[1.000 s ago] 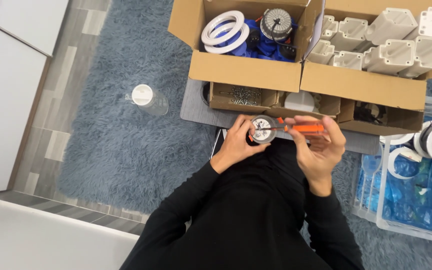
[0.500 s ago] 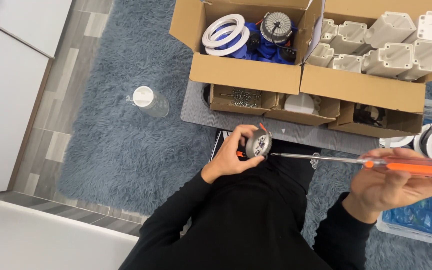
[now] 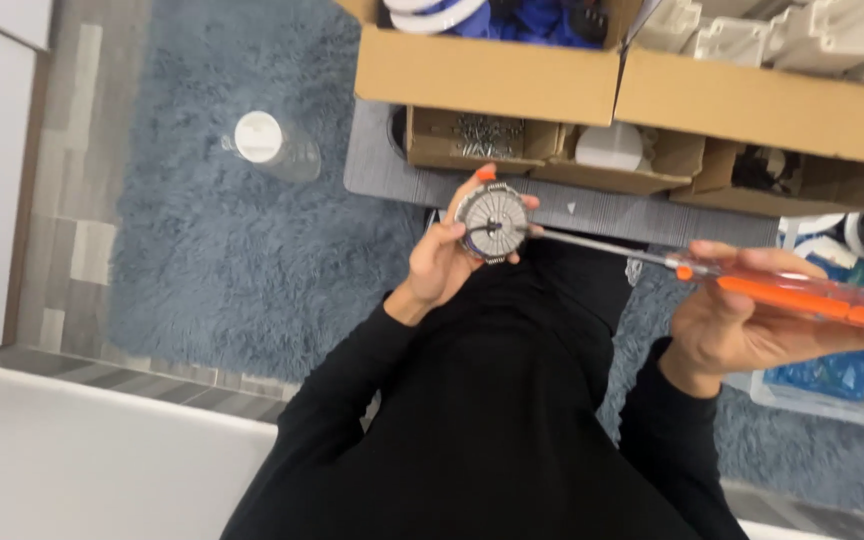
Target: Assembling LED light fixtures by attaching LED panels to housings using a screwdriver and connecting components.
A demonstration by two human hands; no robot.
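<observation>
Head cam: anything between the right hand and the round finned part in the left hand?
Only the screwdriver's thin metal shaft spans that gap, from the right hand to the round finned part in the left hand. Seen in the head view.

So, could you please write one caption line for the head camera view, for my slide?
Left hand holds a round finned metal part; right hand points an orange-handled screwdriver at its centre.
</observation>
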